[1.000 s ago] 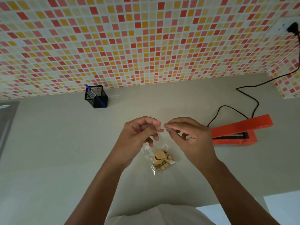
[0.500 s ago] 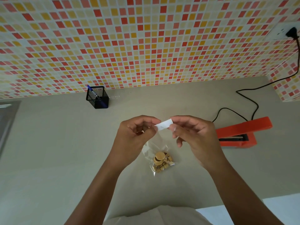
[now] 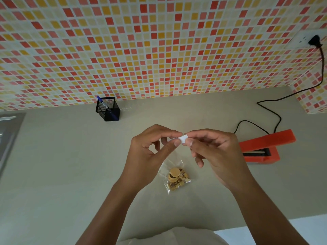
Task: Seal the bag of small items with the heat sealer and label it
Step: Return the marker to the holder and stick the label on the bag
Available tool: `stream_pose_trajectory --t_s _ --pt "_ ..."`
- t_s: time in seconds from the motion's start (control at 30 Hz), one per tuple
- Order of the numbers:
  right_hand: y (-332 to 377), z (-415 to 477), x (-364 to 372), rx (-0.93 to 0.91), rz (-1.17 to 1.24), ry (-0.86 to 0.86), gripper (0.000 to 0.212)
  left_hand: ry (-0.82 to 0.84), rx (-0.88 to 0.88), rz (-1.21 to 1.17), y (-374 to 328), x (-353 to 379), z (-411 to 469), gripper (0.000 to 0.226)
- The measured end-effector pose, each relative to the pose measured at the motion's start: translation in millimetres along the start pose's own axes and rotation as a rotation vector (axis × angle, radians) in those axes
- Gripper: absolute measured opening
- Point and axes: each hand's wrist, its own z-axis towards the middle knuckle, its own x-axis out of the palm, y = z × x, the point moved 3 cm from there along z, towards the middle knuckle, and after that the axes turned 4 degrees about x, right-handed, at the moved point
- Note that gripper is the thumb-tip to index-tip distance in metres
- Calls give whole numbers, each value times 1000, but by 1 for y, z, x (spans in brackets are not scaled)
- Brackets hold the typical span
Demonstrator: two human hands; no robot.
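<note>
A small clear bag [image 3: 174, 174] of tan wooden pieces lies flat on the grey counter, below and between my hands. Above it, a small white label [image 3: 182, 139] is pinched between the fingertips of both hands. My left hand [image 3: 150, 154] holds its left end with thumb and forefinger. My right hand [image 3: 214, 151] holds its right end. The orange heat sealer [image 3: 263, 147] sits on the counter to the right, its arm raised.
A black mesh pen holder [image 3: 108, 109] with a blue pen stands at the back by the tiled wall. The sealer's black cord [image 3: 276, 112] runs to a wall socket [image 3: 307, 39] at the upper right. A metal sink edge [image 3: 8, 131] is at the far left.
The label was edge-on between my fingertips, then showed flat and wider. Now less of it shows between my fingers. The bag has not moved.
</note>
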Motion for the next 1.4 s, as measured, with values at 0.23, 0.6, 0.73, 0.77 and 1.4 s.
stream_pose_trajectory --t_s 0.23,0.6,0.73,0.77,1.4 --pt "8 -6 1 11 59 85 10 -67 150 165 -9 -1 -1 19" --pt "10 -6 5 -7 11 -10 13 4 48 -136 -12 -1 -2 18" --pt "12 -7 4 -49 -65 -43 14 18 -54 -301 -11 -1 -2 16" --pt "13 -7 4 -57 -76 -42 15 20 -69 -313 -10 -1 -1 16" --pt "17 -8 4 38 -32 35 15 109 -140 -352 -6 -1 4 14"
